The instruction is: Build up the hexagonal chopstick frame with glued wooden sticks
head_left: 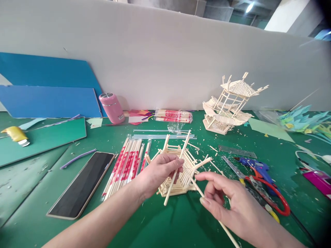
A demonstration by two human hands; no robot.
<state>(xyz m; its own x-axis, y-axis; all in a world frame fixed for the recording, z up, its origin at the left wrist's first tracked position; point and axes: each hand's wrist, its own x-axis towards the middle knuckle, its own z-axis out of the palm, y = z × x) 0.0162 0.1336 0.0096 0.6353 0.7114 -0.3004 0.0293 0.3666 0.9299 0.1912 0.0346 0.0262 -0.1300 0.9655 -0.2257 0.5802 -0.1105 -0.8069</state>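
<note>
My left hand [161, 168] pinches a thin wooden chopstick [169, 192], which slants up and away. A second wooden stick [229, 234] runs from beside my left fingertips down through my right hand [227, 196], held loosely near the thumb, with the index finger stretched out. Just beyond and below my hands stands a basket-like frame of stacked wooden sticks [178, 189], with stick ends jutting out at its corners. My left hand hides part of this frame.
Packs of red-banded chopsticks [126, 162] and a phone [84, 186] lie left. A stick pagoda [227, 110] stands at the back right. Scissors [258, 181], a blue glue gun [258, 168] and a clear ruler [238, 151] lie right. A pink cup [113, 109] stands behind.
</note>
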